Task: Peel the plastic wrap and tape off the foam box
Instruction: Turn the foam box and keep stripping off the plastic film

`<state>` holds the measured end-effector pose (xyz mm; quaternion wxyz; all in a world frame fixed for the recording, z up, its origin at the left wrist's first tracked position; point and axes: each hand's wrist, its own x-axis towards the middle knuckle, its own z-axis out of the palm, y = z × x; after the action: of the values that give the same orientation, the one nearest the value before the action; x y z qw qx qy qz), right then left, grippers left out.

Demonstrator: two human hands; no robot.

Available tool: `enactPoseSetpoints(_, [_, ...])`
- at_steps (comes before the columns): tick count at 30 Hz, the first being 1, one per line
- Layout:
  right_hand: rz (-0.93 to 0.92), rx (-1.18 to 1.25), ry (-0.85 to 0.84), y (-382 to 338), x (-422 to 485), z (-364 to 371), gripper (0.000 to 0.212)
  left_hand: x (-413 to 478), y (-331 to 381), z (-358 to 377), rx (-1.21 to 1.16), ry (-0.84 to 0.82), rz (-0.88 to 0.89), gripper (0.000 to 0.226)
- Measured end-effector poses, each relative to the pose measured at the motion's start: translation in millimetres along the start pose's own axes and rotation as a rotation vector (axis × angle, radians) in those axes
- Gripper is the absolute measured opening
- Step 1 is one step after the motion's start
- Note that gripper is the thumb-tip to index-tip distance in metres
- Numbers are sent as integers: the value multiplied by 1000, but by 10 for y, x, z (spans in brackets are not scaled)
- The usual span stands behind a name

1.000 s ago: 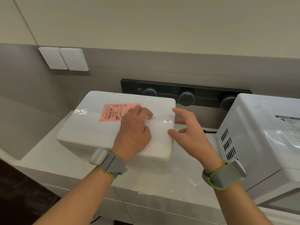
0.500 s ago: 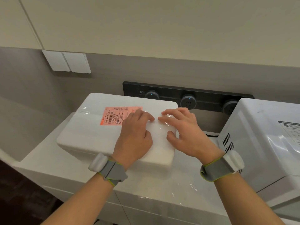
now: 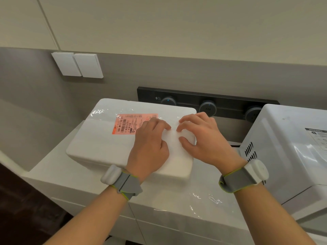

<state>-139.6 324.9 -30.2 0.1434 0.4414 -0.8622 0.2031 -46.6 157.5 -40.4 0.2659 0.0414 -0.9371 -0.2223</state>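
Note:
The white foam box (image 3: 99, 145) lies flat on the white counter (image 3: 85, 175), with a pink shipping label (image 3: 127, 122) on its lid. Clear plastic wrap (image 3: 99, 112) glints over the lid's far left corner. My left hand (image 3: 150, 144) rests on the lid just right of the label, its fingers bent and their tips on the surface. My right hand (image 3: 203, 140) sits on the lid's right end, fingertips down close to the left fingertips, thumb spread toward me. Whether either hand pinches wrap or tape is not visible.
A white appliance (image 3: 292, 147) with side vents stands close on the box's right. Behind the box, a black socket rail (image 3: 221, 103) with three round outlets runs along the wall. Two white wall switches (image 3: 77, 65) sit at upper left. Clear film glints on the counter front (image 3: 203, 200).
My right hand moved left from beside the box's right edge onto the lid, until its fingertips nearly met the left hand's. The left hand and box stayed put.

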Motion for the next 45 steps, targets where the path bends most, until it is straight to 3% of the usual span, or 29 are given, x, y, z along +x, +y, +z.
enactPoseSetpoints(10, [-211,-112,-136,-7,78,-175,23,-14,-5,-11,8,-12,7,45])
enactPoseSetpoints(20, [-3,-55,-41,-163,174,-50,15,-8,-15,6,19,-14,5,44])
enactPoseSetpoints(36, [-15,-117,68,-217,91,6,16,7,-10,9,19,-2,3,46])
enactPoseSetpoints(45, [83,-178,133,-350,47,94,16,20,-13,31,24,-4,-6,45])
